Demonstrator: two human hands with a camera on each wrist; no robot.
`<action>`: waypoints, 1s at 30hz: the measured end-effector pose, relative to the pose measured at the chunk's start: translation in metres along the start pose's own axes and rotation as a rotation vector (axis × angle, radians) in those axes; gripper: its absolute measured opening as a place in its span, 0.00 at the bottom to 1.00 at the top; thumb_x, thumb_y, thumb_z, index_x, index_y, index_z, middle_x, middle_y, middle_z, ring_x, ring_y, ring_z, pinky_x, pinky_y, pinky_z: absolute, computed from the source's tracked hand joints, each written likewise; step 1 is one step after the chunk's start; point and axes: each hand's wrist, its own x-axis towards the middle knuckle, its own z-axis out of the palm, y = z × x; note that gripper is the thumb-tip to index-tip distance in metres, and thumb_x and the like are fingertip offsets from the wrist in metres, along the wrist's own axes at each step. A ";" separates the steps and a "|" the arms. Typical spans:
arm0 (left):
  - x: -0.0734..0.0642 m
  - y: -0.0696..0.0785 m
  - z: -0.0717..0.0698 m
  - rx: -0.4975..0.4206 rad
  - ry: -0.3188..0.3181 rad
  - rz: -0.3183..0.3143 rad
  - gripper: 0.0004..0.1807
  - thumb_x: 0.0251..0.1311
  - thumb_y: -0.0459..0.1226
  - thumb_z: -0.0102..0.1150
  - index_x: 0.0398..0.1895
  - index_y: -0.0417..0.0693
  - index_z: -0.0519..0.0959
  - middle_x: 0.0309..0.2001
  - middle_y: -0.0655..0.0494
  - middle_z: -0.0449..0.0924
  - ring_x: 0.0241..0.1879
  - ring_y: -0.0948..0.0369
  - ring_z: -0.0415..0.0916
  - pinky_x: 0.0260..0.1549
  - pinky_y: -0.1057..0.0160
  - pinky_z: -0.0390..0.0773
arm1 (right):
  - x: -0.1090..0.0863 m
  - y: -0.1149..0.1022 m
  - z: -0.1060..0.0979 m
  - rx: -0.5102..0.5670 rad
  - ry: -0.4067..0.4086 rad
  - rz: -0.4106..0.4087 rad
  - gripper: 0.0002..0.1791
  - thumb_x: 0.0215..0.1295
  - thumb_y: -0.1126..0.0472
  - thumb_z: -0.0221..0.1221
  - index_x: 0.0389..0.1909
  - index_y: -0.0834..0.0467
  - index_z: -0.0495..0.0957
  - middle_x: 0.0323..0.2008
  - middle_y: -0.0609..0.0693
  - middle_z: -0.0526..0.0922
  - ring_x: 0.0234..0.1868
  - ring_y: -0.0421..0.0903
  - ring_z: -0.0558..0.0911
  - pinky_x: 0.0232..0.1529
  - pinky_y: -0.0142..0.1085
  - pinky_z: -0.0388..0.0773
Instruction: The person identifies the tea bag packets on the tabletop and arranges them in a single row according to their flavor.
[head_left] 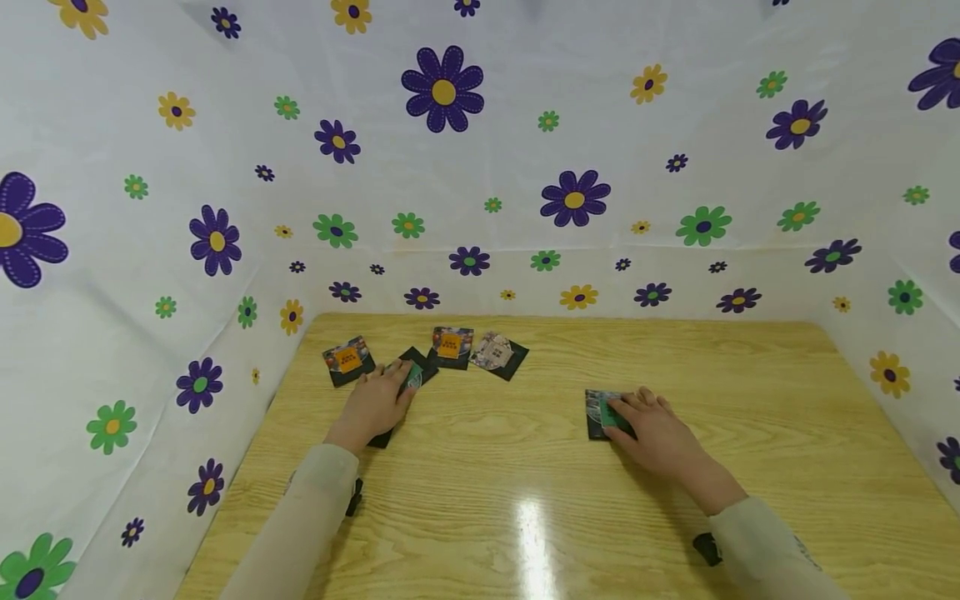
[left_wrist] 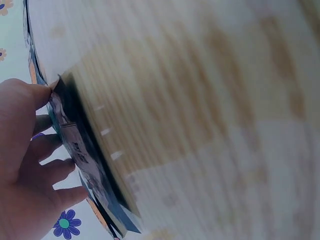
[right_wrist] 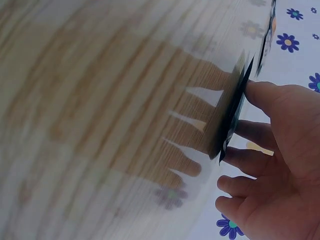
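Several small flat dark packets with coloured labels lie on a wooden table. My left hand (head_left: 375, 404) rests with its fingers on a dark packet with a green label (head_left: 415, 375), covering part of it. Another dark corner (head_left: 381, 439) shows beneath that palm. In the left wrist view, a packet with a pale pinkish label (left_wrist: 80, 147) appears just past the fingertips. My right hand (head_left: 660, 429) lies over a green-labelled packet (head_left: 597, 414), its thumb and fingers touching the top. The right wrist view shows that packet (right_wrist: 234, 120) nearly edge-on.
An orange-labelled packet (head_left: 348, 360) lies left of my left hand. To its right are another orange-labelled packet (head_left: 452, 346) and a beige-labelled one (head_left: 497, 353). Flower-printed white cloth (head_left: 495, 158) surrounds the wooden table (head_left: 480, 450) at the back and sides.
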 end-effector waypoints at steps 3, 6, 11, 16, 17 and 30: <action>-0.001 0.002 -0.002 0.010 0.006 0.017 0.32 0.83 0.47 0.46 0.83 0.44 0.61 0.81 0.37 0.59 0.78 0.32 0.58 0.72 0.25 0.61 | 0.000 0.000 0.000 0.005 0.000 0.001 0.29 0.77 0.51 0.60 0.71 0.64 0.75 0.68 0.72 0.75 0.75 0.77 0.65 0.73 0.73 0.61; -0.001 0.004 -0.003 0.019 0.006 0.032 0.32 0.83 0.46 0.47 0.83 0.44 0.61 0.81 0.37 0.59 0.78 0.32 0.59 0.72 0.25 0.62 | 0.000 0.000 0.000 0.011 0.000 0.002 0.29 0.77 0.51 0.60 0.71 0.64 0.75 0.68 0.72 0.75 0.75 0.77 0.65 0.73 0.73 0.61; -0.001 0.006 -0.005 0.000 0.000 0.049 0.31 0.82 0.44 0.49 0.83 0.44 0.61 0.80 0.38 0.62 0.78 0.34 0.59 0.72 0.26 0.63 | 0.000 0.000 0.000 0.012 -0.008 0.006 0.30 0.77 0.51 0.61 0.72 0.64 0.75 0.69 0.73 0.75 0.75 0.77 0.65 0.73 0.73 0.61; -0.002 0.008 -0.006 -0.028 -0.015 0.046 0.32 0.81 0.43 0.49 0.83 0.44 0.60 0.80 0.39 0.62 0.79 0.34 0.57 0.72 0.26 0.62 | 0.000 0.000 0.001 0.017 -0.011 0.008 0.30 0.77 0.51 0.61 0.71 0.64 0.75 0.69 0.72 0.75 0.75 0.77 0.65 0.73 0.73 0.61; -0.002 0.009 -0.006 -0.029 -0.022 0.045 0.32 0.81 0.42 0.49 0.83 0.44 0.60 0.81 0.39 0.62 0.80 0.34 0.56 0.72 0.26 0.62 | 0.000 0.001 0.001 0.018 -0.010 0.008 0.30 0.77 0.51 0.61 0.71 0.64 0.75 0.69 0.72 0.75 0.75 0.77 0.65 0.73 0.73 0.61; -0.002 0.024 -0.002 0.025 -0.065 0.102 0.30 0.81 0.37 0.47 0.82 0.66 0.65 0.83 0.37 0.55 0.81 0.36 0.55 0.75 0.28 0.59 | 0.000 0.000 0.000 0.021 -0.008 0.008 0.30 0.77 0.51 0.61 0.71 0.65 0.75 0.69 0.73 0.75 0.74 0.78 0.66 0.72 0.73 0.62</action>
